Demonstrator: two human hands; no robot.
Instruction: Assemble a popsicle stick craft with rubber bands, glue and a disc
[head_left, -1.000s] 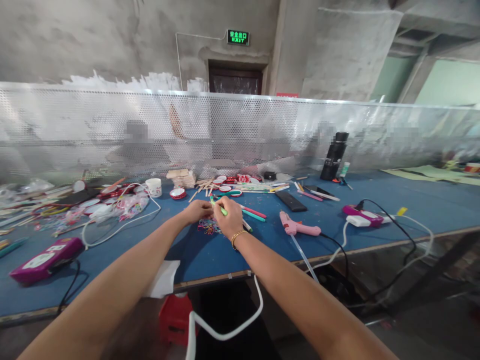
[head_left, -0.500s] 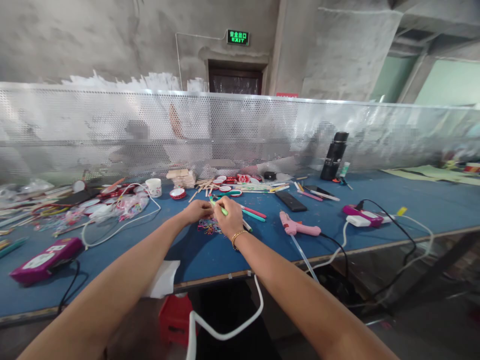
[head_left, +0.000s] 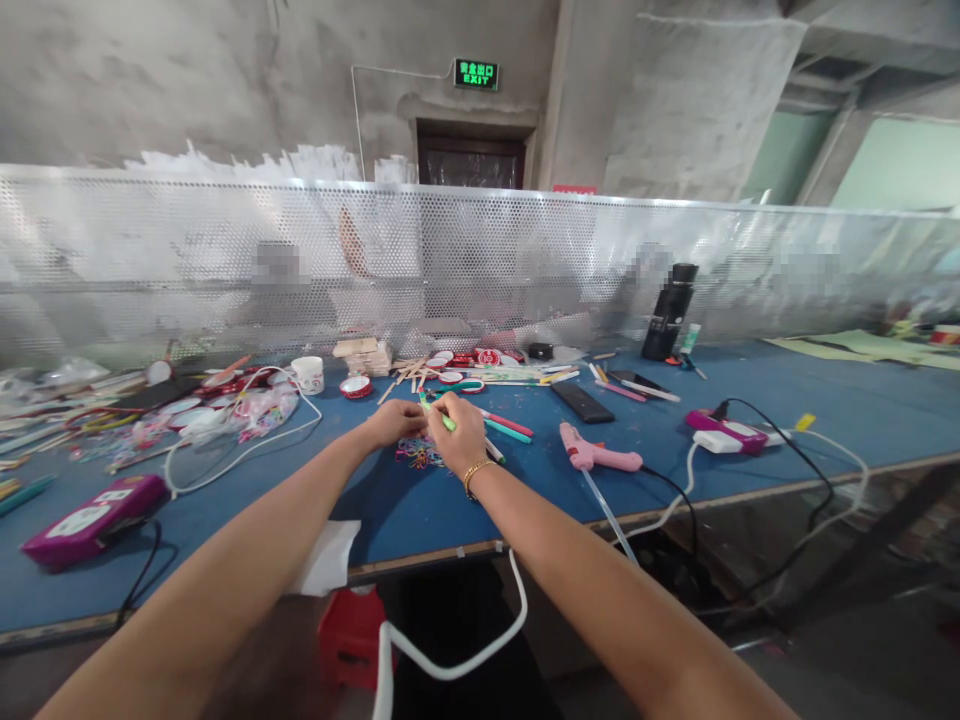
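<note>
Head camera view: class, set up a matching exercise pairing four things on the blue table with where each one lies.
Things:
1. pink glue gun
2. purple flat box
3. tall black flask
4. white paper cup

Places:
A. far right, by the perforated screen
B. near left edge
C. just right of the right hand
D. behind the left hand, far left

Pairs: 1-C, 2-B, 3-A, 4-D

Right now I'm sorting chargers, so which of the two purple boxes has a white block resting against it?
The purple box on the right, beyond the pink glue gun; the white block touches its front. The left one has none.
</note>
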